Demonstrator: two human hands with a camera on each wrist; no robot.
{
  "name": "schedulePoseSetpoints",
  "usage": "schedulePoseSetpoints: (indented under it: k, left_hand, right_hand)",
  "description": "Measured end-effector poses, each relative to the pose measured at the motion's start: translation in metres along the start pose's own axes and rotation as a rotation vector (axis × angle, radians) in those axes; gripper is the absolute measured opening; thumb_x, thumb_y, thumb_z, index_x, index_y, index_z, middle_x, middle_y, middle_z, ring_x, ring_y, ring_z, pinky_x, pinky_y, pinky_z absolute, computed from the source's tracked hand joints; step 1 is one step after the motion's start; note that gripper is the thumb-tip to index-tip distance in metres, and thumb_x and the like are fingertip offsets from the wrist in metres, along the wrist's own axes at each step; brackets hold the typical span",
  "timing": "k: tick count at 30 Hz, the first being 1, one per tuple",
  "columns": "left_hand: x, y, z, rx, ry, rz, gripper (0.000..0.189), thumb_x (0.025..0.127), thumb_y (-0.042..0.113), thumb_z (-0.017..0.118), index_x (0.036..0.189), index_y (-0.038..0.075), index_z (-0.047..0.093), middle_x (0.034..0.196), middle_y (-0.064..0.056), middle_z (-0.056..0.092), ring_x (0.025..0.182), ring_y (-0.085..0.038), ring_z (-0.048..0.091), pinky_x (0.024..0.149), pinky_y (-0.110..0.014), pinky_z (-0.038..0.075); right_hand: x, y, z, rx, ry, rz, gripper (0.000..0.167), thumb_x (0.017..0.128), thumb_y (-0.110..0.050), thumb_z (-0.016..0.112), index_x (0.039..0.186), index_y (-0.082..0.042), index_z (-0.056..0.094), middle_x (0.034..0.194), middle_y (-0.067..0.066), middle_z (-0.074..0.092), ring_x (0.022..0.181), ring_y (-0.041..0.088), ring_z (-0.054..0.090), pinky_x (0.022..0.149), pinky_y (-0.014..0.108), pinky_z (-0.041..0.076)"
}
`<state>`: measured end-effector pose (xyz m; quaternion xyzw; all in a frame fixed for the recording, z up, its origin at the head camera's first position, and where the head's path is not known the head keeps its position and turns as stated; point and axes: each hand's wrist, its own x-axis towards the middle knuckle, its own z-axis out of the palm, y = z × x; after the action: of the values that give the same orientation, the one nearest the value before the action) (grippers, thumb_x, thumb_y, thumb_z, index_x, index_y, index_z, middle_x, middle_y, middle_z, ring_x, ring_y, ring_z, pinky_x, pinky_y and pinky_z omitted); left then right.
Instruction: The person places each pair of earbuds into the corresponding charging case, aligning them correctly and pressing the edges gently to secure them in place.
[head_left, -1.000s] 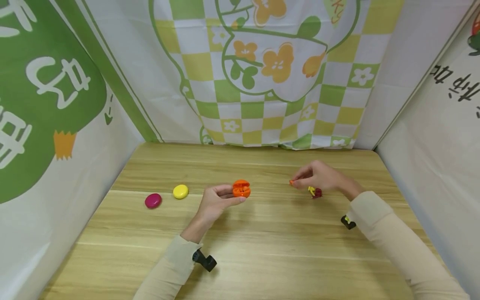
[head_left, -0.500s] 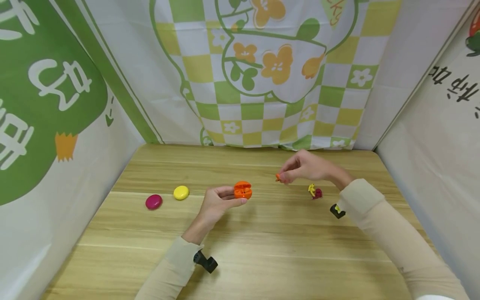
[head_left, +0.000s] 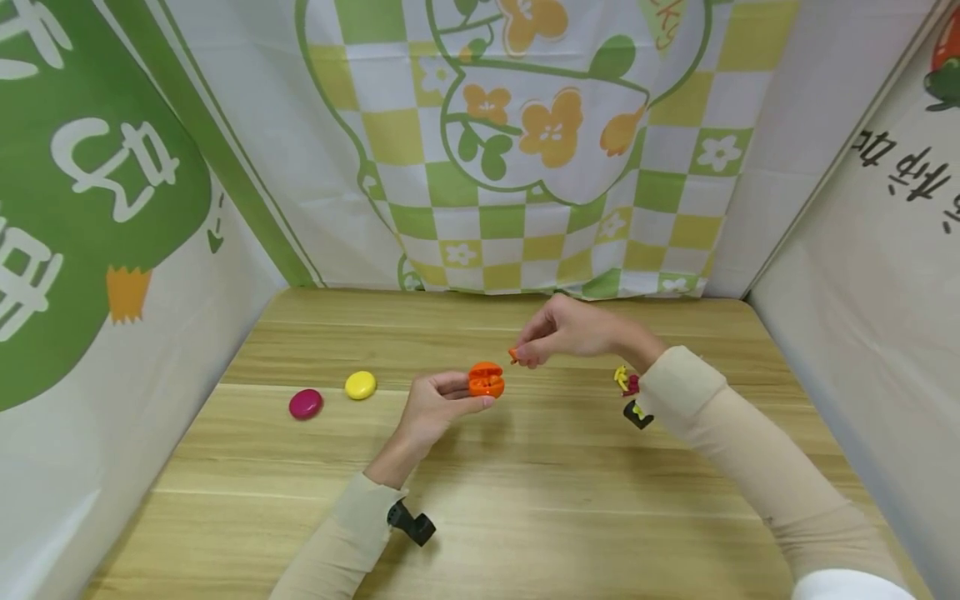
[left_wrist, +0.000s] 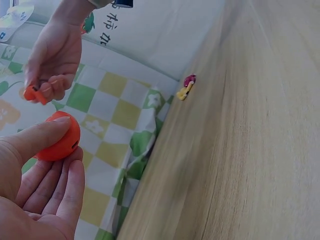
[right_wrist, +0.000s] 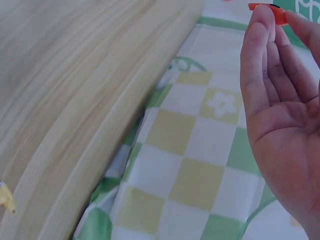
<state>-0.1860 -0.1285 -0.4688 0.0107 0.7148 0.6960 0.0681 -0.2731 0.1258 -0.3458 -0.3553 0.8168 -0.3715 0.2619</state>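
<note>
My left hand [head_left: 431, 406] holds a round orange case [head_left: 486, 386] between thumb and fingers, off the table. In the head view its two halves stand apart like a clam shell, a gap facing me. To its right, my right hand [head_left: 567, 329] pinches a small orange piece [head_left: 513, 356] between thumb and fingertips. That piece is close to the case, with a narrow gap between them. From the left wrist view, my thumb lies over the smooth orange case [left_wrist: 59, 145]. The right wrist view shows a dark part on the orange piece [right_wrist: 281, 17].
Left on the wooden table [head_left: 525, 517] lie a magenta round case [head_left: 306, 404] and a yellow round case [head_left: 361, 385]. A small yellow piece [head_left: 621, 378] and a small magenta piece [head_left: 632, 384] lie close together beneath the right forearm. Printed cloth walls [head_left: 480, 242] enclose the back and sides.
My right hand has moved left with the orange piece, away from the yellow and magenta pieces and close to the orange case. The left hand has stayed almost still.
</note>
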Motion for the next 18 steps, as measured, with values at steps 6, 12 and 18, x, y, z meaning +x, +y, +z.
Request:
schedulePoseSetpoints:
  k: [6, 12, 18]
  left_hand:
    - [0.000, 0.001, 0.001, -0.006, -0.006, 0.006, 0.037, 0.082, 0.005, 0.091, 0.117, 0.002, 0.079, 0.116, -0.013, 0.081, 0.106, -0.023, 0.078, 0.089, -0.027, 0.064]
    - [-0.001, -0.001, -0.001, -0.020, -0.031, 0.032, 0.035, 0.084, 0.004, 0.089, 0.117, 0.002, 0.079, 0.116, -0.013, 0.081, 0.108, -0.024, 0.078, 0.089, -0.027, 0.064]
    - [0.000, -0.003, -0.002, -0.038, -0.046, 0.044, 0.036, 0.084, 0.004, 0.088, 0.119, 0.001, 0.078, 0.117, -0.012, 0.081, 0.108, -0.021, 0.078, 0.090, -0.028, 0.064]
  right_hand:
    - [0.014, -0.011, 0.011, 0.015, -0.032, -0.025, 0.021, 0.102, -0.023, 0.073, 0.114, -0.008, 0.082, 0.100, 0.007, 0.083, 0.092, 0.025, 0.078, 0.090, 0.047, 0.065]
    - [0.026, -0.016, 0.024, 0.028, -0.057, -0.041, 0.018, 0.101, -0.017, 0.074, 0.111, -0.004, 0.082, 0.100, 0.010, 0.083, 0.090, 0.023, 0.079, 0.084, 0.037, 0.067]
    - [0.031, -0.016, 0.032, 0.008, -0.076, -0.061, 0.017, 0.102, -0.015, 0.072, 0.109, -0.004, 0.083, 0.097, 0.009, 0.083, 0.088, 0.021, 0.079, 0.082, 0.037, 0.067]
